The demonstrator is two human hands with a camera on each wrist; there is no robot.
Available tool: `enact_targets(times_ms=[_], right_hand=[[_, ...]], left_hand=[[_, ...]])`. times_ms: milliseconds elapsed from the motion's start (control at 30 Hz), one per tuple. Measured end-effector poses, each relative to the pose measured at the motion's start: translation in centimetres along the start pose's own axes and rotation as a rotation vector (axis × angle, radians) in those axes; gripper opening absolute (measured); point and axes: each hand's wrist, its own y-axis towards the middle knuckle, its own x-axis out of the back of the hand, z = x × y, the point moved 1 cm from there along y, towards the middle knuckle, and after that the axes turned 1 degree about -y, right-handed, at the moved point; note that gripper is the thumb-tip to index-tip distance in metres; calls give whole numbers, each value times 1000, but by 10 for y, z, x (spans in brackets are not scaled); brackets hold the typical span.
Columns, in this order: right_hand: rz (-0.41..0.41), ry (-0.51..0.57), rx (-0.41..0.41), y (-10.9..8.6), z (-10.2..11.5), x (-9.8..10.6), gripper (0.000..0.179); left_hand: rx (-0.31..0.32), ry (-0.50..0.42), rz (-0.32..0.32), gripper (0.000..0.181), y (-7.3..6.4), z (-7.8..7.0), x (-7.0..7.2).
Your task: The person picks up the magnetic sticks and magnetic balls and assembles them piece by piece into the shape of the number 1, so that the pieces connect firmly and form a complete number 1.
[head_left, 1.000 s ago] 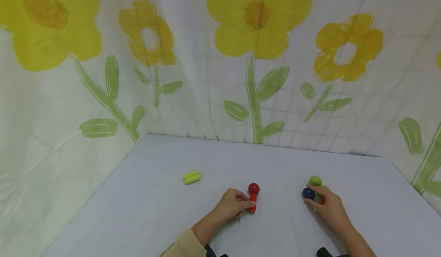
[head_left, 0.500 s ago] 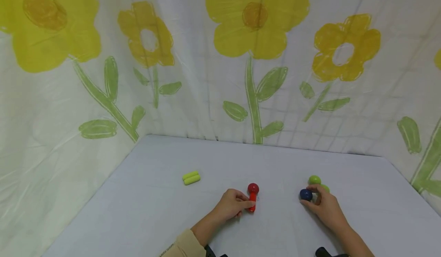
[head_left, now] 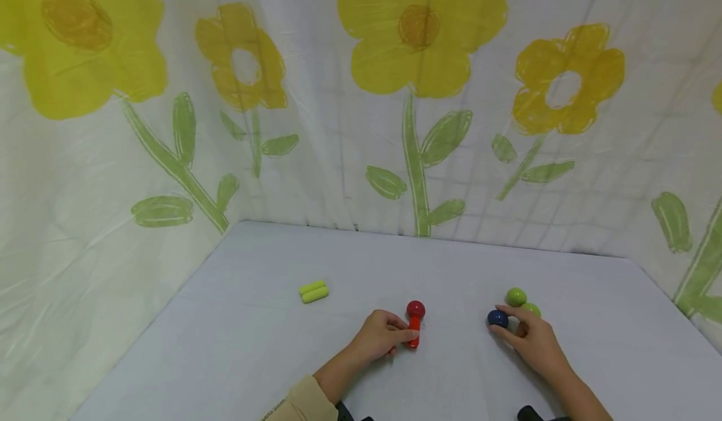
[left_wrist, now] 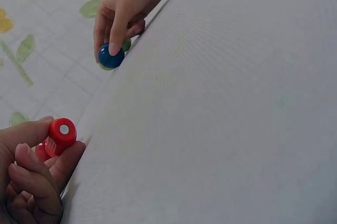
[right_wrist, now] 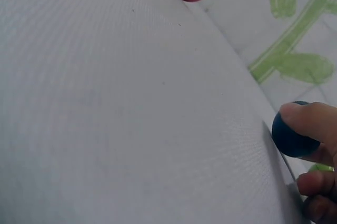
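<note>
Near the middle of the table, my left hand (head_left: 376, 338) pinches a short red stick (head_left: 414, 324) between thumb and fingers. At the stick's far end sits a glossy red ball (head_left: 415, 309), also seen in the right wrist view. A pale round spot marks the stick's near end (left_wrist: 64, 129) in the left wrist view. Over on the right, my right hand (head_left: 537, 341) holds a dark blue ball (head_left: 497, 319) between thumb and fingertips. Just behind that hand lie two green balls, one in plain sight (head_left: 516, 296), the other (head_left: 531, 309) partly hidden by the fingers.
Two yellow-green sticks (head_left: 313, 291) lie side by side, back and left of the left hand. A white cloth covers the table (head_left: 254, 346). Behind it hangs a white curtain (head_left: 316, 183) with painted yellow flowers.
My right hand has moved slightly left with the blue ball, away from the green balls. The left hand and the red stick have stayed where they were.
</note>
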Motion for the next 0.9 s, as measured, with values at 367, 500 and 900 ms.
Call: enact_targets(times_ms=[367,500,900], right_hand=[[22,54,-80,3,-5,0,45],[34,63,-95,2,-5,0,45],[-32,72,-47,-1,-3,-3,40]], left_hand=[[-4,-8,-21,24,-1,-3,-1],[1,-6,-32,24,-1,-2,-1],[8,-7,-24,22,1,1,-2]])
